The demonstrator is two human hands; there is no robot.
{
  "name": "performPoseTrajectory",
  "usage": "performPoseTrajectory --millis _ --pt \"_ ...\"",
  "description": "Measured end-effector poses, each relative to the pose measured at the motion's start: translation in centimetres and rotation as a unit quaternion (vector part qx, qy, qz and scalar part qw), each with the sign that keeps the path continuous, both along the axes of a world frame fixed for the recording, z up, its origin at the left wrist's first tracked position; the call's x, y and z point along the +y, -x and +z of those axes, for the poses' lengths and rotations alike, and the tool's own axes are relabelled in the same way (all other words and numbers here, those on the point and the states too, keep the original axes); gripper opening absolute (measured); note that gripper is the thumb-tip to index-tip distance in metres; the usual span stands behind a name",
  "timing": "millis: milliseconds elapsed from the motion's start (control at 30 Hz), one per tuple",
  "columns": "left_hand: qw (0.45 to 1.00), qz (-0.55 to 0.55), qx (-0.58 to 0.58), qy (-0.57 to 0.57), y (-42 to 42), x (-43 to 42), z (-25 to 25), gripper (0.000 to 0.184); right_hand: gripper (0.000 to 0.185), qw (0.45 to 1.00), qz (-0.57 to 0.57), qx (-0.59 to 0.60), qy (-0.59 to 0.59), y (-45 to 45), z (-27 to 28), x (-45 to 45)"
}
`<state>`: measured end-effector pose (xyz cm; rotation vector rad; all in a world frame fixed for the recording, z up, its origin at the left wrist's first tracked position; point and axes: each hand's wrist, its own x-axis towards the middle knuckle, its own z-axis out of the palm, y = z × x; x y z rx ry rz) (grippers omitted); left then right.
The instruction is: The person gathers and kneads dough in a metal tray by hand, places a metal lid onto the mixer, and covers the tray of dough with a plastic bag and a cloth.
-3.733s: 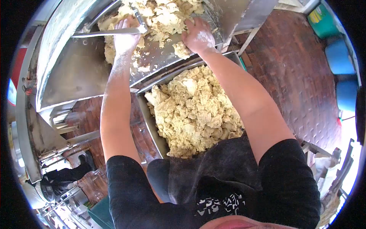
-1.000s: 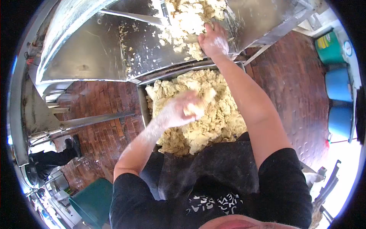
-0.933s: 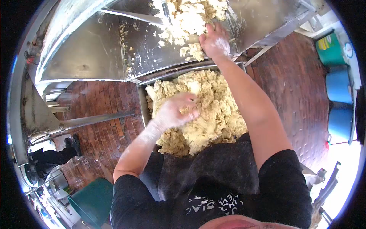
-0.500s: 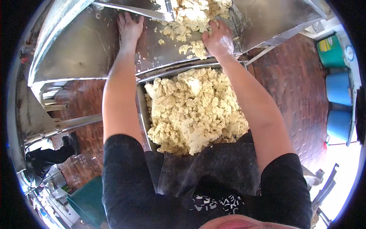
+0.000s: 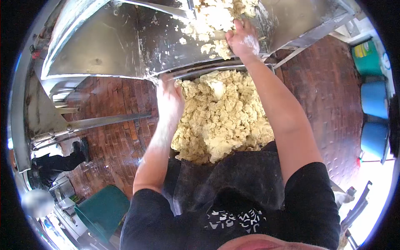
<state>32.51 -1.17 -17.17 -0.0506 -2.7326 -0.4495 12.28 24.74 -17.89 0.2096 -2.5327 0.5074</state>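
Crumbly pale-yellow dough (image 5: 225,116) is heaped in a bin in front of me, with a whiter lump near its top. More dough crumbs (image 5: 214,18) lie on the metal tray (image 5: 166,50) of the machine beyond. My right hand (image 5: 245,41), dusted white, rests on that tray against the crumbs, its fingers and thumb apart. My left hand (image 5: 170,93) is at the bin's upper left corner, beside the dough and below the tray's edge. It is smeared by motion, and whether it grips the bin's rim cannot be made out.
A metal bar (image 5: 154,6) crosses above the tray. Blue tubs (image 5: 373,98) and a green bucket (image 5: 366,58) stand along the right side. At lower left are a dark green bin (image 5: 104,210) and another person's leg (image 5: 62,162) on the brick floor (image 5: 112,100).
My left hand has come off the tray, down and toward me to the bin's corner. My right hand stays by the crumbs, shifted slightly. The view has turned a little.
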Motion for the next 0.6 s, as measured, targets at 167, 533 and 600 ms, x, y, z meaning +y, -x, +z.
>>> performPoseTrajectory --millis 167,533,600 --pt "0.984 -0.035 0.014 -0.173 1.0 0.7 3.7 0.023 0.049 1.000 0.003 -0.002 0.003 -0.1 0.0 0.1" --pt "0.705 -0.147 0.008 -0.694 37.0 2.6 0.0 0.034 0.048 1.000 -0.004 -0.019 0.014 -0.5 0.7 -0.2" --pt "0.801 -0.110 -0.069 -0.584 40.0 1.0 -5.0 0.064 0.050 1.000 0.000 -0.030 0.001 -0.4 0.7 0.0"
